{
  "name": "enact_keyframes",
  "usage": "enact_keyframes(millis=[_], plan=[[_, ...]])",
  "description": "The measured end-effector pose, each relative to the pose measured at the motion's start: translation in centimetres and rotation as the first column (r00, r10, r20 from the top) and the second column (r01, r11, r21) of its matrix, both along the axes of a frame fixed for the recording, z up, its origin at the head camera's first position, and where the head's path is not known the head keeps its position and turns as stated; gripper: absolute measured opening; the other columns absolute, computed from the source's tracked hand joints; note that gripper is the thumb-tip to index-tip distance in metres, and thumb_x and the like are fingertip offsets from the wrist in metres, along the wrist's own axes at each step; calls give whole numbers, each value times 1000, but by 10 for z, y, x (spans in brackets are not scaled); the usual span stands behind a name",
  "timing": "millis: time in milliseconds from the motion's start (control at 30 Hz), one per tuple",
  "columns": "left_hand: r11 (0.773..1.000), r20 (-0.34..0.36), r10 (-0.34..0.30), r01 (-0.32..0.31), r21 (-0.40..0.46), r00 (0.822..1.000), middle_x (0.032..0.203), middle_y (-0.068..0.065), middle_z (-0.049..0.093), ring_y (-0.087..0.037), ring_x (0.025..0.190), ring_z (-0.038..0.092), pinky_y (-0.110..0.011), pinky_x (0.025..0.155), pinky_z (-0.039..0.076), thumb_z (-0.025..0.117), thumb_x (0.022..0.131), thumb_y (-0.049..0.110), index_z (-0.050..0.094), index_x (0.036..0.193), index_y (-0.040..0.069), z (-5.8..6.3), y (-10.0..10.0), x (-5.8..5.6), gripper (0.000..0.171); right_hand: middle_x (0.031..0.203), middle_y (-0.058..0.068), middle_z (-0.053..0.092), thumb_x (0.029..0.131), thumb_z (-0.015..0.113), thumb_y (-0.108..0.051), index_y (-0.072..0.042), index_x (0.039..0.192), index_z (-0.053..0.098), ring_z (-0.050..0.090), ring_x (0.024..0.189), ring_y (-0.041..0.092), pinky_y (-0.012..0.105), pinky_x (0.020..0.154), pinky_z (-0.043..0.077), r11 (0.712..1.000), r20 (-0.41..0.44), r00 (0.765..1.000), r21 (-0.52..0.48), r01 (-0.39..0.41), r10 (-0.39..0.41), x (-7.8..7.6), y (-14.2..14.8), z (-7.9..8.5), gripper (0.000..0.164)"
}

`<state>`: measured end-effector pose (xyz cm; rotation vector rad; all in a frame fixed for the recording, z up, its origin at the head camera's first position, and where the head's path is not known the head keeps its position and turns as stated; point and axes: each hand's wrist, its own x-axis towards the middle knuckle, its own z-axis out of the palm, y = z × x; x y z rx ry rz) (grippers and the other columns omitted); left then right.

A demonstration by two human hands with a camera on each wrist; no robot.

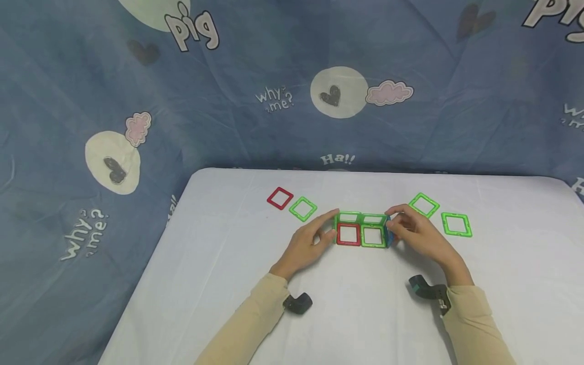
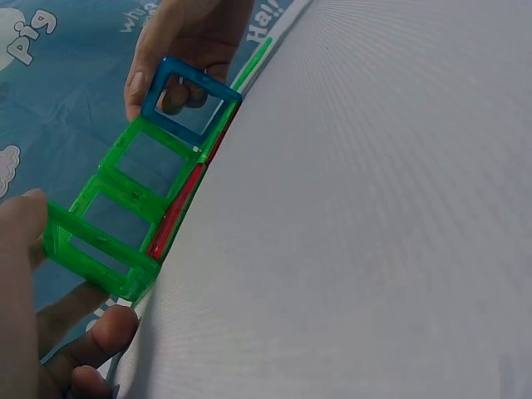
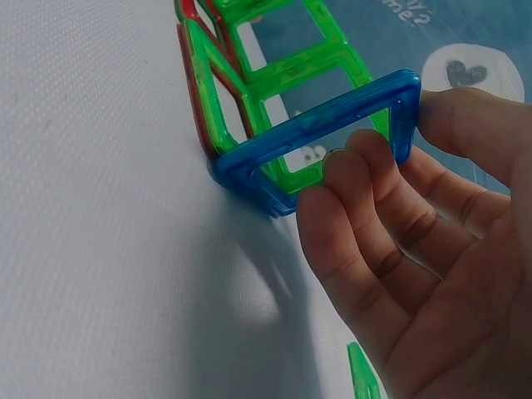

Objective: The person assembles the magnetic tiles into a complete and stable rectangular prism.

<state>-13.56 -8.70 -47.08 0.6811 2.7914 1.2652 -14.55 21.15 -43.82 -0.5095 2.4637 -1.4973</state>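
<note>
In the head view a small structure of square magnetic tiles stands on the white table [image 1: 347,304], with a red tile [image 1: 349,245] and a green tile [image 1: 373,246] low at the front. Two more green tiles [image 2: 137,199] rise upright behind them. At the left end my left hand [image 1: 305,248] holds an upright green end tile [image 2: 100,237] by its edges. My right hand [image 1: 424,241] grips the blue tile [image 3: 316,125] at the right end, its curled fingers against the frame. The blue tile stands upright, joined to the green ones.
Behind the left hand lie a loose red tile [image 1: 269,201] and a green tile [image 1: 292,212]. Past the right hand are two loose green tiles, one partly behind the fingers [image 1: 433,212] and one farther right [image 1: 457,234]. A patterned blue cloth [image 1: 255,137] hangs behind.
</note>
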Motion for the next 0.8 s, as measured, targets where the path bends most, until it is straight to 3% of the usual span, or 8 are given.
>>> enact_keyframes(millis=[500,800], plan=[[1000,-14,9,-9,7,1000,100,13,55,-4,71,47,-22,61,40,47,95,49,34,142,45,-3,1,-2,49,85,13,61,96,55,-22,-9,123,49,61,71,23,22,71,46,1000,-16,1000,6,3,-3,-3,1,-1,31],[1000,5,6,-6,6,1000,97,13,54,-5,73,48,-22,63,40,48,95,49,32,142,48,-4,2,-3,50,88,13,63,99,49,-22,-3,126,48,63,76,20,23,69,49,998,-71,996,19,57,-55,-3,17,5,33]])
